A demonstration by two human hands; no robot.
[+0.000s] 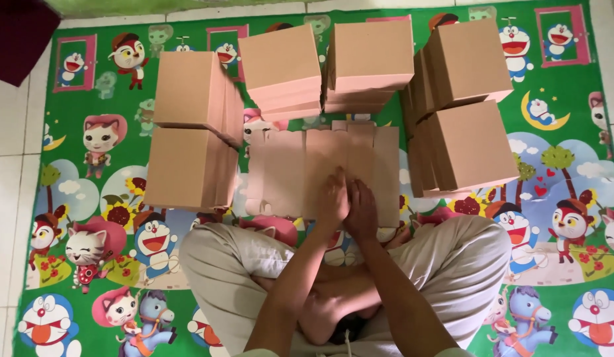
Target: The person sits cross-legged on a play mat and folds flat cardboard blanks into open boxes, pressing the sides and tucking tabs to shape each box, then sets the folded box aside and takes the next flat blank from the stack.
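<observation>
Flat cardboard (300, 172) ringed by box stacks (191, 132).

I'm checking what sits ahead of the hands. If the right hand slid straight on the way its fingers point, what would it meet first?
The right hand lies on the flat cardboard sheet, fingers pointing away. Beyond the sheet's far edge, probably the middle stack of folded boxes; depth is unclear.

Flat unfolded brown cardboard sheet (300, 168), lying on mat, flaps spread
</observation>
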